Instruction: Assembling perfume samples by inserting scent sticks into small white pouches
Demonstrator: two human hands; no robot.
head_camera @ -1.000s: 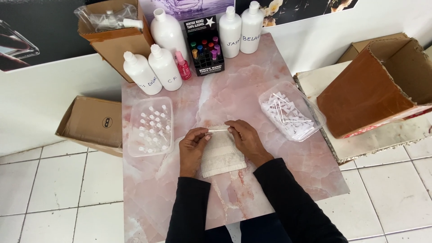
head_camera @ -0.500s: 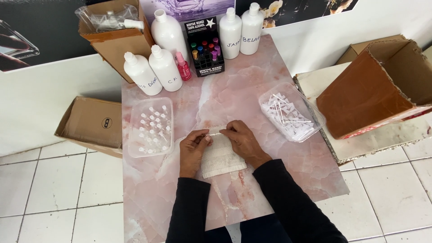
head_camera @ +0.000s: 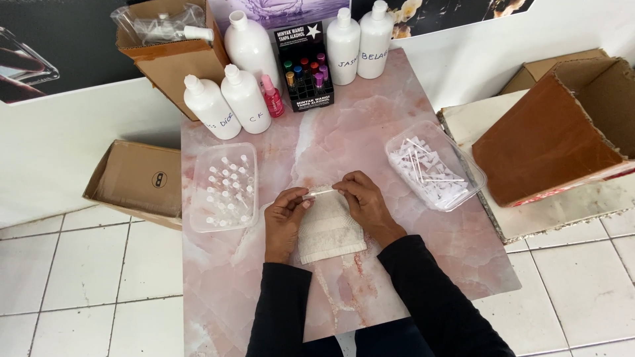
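My left hand [head_camera: 284, 215] and my right hand [head_camera: 362, 200] meet over a small folded white towel [head_camera: 329, 230] on the pink marble table [head_camera: 344, 139]. Between their fingertips they pinch a thin white tube [head_camera: 320, 193] held level, the left hand at its left end, the right hand at its right end. A clear tray of small capped vials [head_camera: 223, 186] lies just left of my left hand. A clear tray with several thin white tubes and pump tops [head_camera: 433, 165] lies to the right of my right hand.
Several white bottles [head_camera: 246, 99] stand at the table's back, beside a pink spray bottle [head_camera: 272, 96] and a black display box of coloured vials [head_camera: 305, 66]. Cardboard boxes sit at the back left [head_camera: 173, 46], on the floor left [head_camera: 135, 178] and at right [head_camera: 562, 125].
My hands have drawn slightly closer together on the thin tube above the towel. Nothing else has moved.
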